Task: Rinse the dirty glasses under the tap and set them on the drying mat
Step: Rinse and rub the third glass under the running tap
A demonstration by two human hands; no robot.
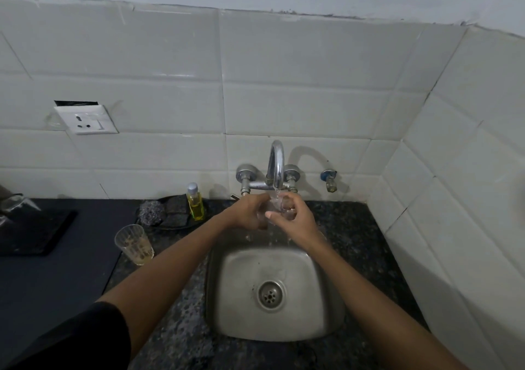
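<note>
Under the tap (276,168), over the sink (227,298): glass (275,207) was held in running water | left hand (248,213) gripped it, fingers curled | right hand (295,220) gripped its other side | second glass (134,244) stood upright left of sink, residue inside | mat (34,230) lay far left.

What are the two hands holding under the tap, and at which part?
Both hold one clear glass by its side wall: the left hand on its left, the right hand on its right, fingers curled round it.
</note>
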